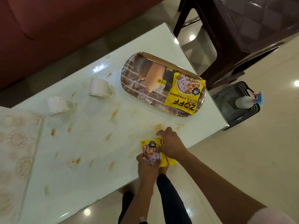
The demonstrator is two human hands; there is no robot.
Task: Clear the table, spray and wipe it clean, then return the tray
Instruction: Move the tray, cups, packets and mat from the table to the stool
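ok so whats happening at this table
A person is clearing a stained white table. Both the left hand and the right hand grip a yellow soya chunks packet at the near edge. A second packet already lies on the tray. Two white cups are still on the table. A spray bottle waits in a black basket on the floor. No wiping has started.

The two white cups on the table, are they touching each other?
Apart. The head view shows the nearer cup and the farther cup lying on their sides with a clear strip of stained table between them.
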